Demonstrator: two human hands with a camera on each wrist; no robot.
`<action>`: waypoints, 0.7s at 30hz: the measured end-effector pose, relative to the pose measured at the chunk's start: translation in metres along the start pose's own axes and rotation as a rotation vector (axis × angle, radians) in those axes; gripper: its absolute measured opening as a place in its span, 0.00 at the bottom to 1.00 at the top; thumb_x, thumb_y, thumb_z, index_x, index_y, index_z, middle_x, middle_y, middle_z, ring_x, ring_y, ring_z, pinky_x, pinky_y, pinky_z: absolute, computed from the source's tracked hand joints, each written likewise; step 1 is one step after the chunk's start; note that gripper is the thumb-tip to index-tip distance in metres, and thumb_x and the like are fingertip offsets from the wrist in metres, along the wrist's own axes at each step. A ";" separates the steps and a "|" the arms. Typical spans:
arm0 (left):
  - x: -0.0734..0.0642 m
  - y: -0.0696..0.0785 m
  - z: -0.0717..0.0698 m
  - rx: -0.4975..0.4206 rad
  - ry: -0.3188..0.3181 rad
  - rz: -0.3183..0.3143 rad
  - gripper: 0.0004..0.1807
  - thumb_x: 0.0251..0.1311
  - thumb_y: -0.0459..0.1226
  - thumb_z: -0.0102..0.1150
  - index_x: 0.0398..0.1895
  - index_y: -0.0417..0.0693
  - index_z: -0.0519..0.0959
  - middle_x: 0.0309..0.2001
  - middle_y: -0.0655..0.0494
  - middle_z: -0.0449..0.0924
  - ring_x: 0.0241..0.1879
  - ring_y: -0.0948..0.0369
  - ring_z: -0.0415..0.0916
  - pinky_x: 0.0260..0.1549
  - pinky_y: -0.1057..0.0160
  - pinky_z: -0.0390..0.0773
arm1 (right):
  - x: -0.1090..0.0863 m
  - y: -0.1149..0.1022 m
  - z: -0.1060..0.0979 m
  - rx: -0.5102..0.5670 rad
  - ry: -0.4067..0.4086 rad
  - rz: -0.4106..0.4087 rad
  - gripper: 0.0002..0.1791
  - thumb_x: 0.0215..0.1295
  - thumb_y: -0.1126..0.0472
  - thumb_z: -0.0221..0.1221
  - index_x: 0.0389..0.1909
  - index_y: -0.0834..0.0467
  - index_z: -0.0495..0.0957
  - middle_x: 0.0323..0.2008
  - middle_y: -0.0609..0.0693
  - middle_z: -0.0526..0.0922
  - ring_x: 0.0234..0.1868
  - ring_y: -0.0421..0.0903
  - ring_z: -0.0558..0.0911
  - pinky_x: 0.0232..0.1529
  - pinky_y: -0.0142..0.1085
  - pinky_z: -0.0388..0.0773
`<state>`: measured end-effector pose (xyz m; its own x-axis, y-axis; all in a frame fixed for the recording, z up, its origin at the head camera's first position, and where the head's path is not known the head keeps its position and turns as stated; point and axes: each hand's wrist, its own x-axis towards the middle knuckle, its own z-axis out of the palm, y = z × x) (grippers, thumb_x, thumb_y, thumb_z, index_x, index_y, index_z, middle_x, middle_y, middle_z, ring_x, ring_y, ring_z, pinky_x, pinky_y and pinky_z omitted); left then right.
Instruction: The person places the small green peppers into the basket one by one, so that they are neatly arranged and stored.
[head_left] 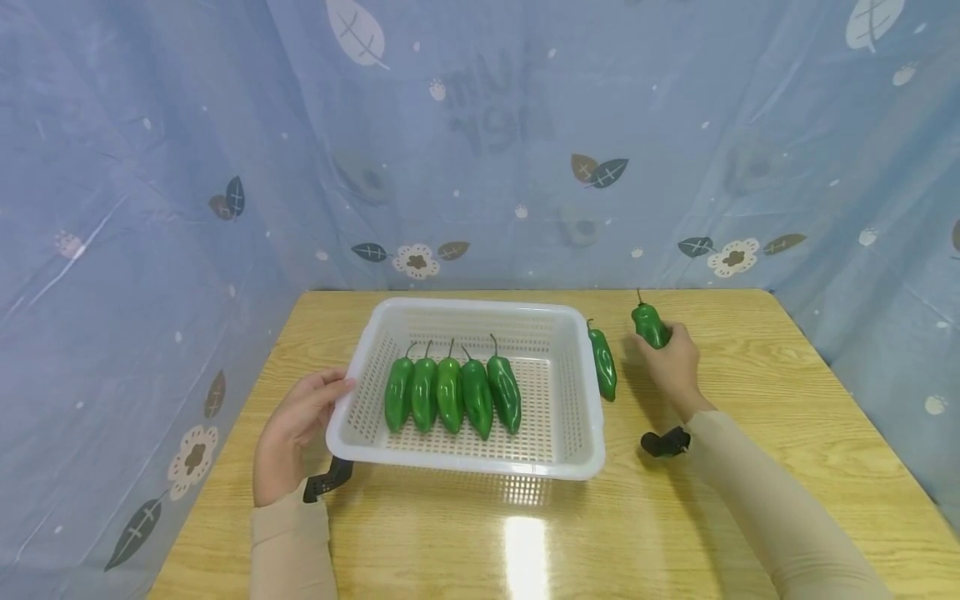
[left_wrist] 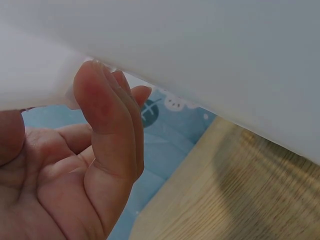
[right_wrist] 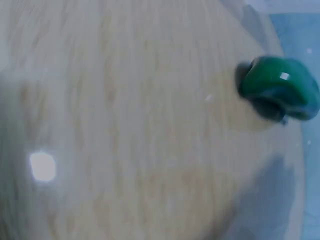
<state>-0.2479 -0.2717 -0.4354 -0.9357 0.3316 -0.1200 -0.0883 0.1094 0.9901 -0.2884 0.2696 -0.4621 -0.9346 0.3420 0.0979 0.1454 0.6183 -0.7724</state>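
Note:
In the head view my left hand grips the left rim of a white plastic basket. In the left wrist view its fingers curl up against the underside of the rim. Several green peppers lie side by side in the basket, stems pointing away from me. My right hand holds another green pepper over the far right of the table, stem pointing away. A green pepper shows blurred at the right of the right wrist view, where the hand is out of frame.
One more green pepper lies on the table just right of the basket. The wooden table ends at a blue patterned curtain behind and on both sides. Black wrist cameras sit at both sleeves.

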 end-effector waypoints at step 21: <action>0.001 -0.002 -0.002 -0.014 -0.005 0.012 0.28 0.71 0.38 0.46 0.62 0.20 0.59 0.45 0.50 0.81 0.42 0.60 0.82 0.40 0.59 0.82 | -0.002 -0.052 -0.008 0.079 0.030 0.010 0.40 0.64 0.40 0.53 0.67 0.64 0.59 0.56 0.66 0.71 0.51 0.58 0.73 0.47 0.47 0.74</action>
<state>-0.2492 -0.2731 -0.4376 -0.9352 0.3371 -0.1086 -0.0818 0.0927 0.9923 -0.2910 0.2429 -0.4172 -0.9229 0.3695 0.1079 0.1273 0.5574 -0.8204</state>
